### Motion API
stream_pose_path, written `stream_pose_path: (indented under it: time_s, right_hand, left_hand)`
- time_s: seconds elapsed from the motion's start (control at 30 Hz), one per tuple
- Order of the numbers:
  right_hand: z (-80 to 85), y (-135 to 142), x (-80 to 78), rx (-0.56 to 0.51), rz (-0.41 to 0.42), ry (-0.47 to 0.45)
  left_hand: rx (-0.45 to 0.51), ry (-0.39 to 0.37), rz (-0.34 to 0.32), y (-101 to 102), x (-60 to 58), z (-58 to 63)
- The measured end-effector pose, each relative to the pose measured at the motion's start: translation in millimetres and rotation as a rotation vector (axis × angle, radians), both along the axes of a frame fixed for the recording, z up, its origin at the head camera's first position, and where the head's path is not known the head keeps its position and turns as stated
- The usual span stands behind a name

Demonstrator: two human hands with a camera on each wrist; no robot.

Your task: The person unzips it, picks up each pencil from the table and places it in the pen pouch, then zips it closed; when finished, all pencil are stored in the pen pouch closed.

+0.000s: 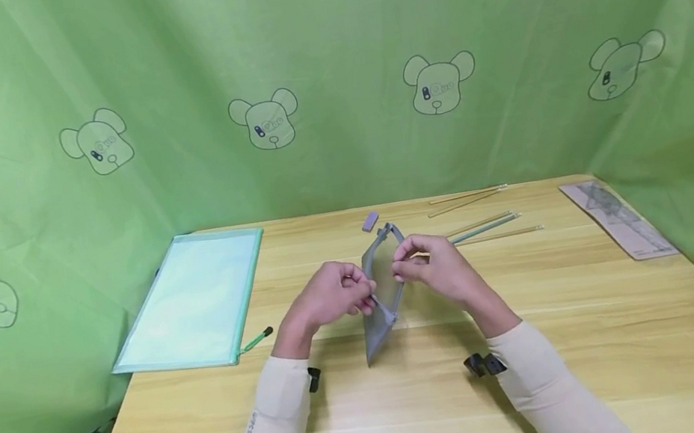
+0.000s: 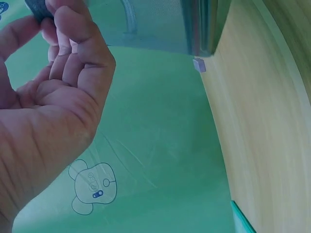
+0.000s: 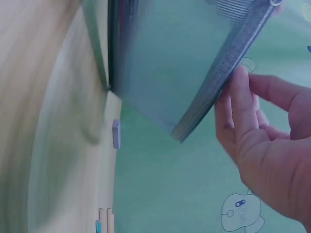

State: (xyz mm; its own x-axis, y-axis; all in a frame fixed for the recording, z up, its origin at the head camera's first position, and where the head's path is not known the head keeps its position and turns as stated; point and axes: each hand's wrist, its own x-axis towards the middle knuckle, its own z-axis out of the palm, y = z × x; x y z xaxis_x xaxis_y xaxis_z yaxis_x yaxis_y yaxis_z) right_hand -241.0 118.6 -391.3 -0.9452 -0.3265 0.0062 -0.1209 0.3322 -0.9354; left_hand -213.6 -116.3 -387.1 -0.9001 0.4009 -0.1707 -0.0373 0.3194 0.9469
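Above the middle of the wooden surface [image 1: 598,336], a grey see-through pouch [image 1: 376,334] is held up between the left hand [image 1: 335,292] and the right hand [image 1: 437,268]. The mouth of the pouch is turned upward and its two rims are parted; the long axis of the mouth is directed away from the person, between the hands, so that one rim is met by each grip. Left rim: pinched by the left hand, thumb against fingers; nothing else is seen in that grip. Right rim: pinched likewise by the right hand, at about mid-length. Neither hand is nearer, both being in contact; the right is placed slightly farther out. A lower corner is pointed down and toward the person; whether the surface is touched cannot be told.

Appearance: thin, translucent panels, edged with darker, ribbed zip tape. Narrow dark and reddish bands are seen low on the pouch in both wrist views; whether these are contents or folded edging cannot be made out.

Surroundings: a lilac eraser [image 1: 370,221] is noted just beyond the far end, loose pencils [image 1: 485,228] to the right, a pale blue folder [image 1: 197,301] to the left.
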Motion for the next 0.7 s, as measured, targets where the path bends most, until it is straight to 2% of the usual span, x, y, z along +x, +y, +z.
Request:
stream_pose_path:
  time_s: [0.2,0.43,0.53,0.7]
  right_hand:
    - [3.9,4.3,1.6,0.115,0.048,0.133]
    - [-6.1,22.9,-13.3,0.172,0.114,0.121]
    - [-14.3,38.3,-23.0,0.206,0.085,0.115]
    - [-26.2,71.9,-35.7,0.331,-0.012,0.107]
  left_hand:
    - [-0.012,0.011,0.030,-3.3,-1.3,-1.8]
    - [-0.109,0.062,0.047,-12.2,-1.5,-4.7]
    - [-0.130,0.061,0.035,-16.3,-2.1,-4.5]
    - [-0.151,0.070,0.009,-22.4,-4.2,-5.0]
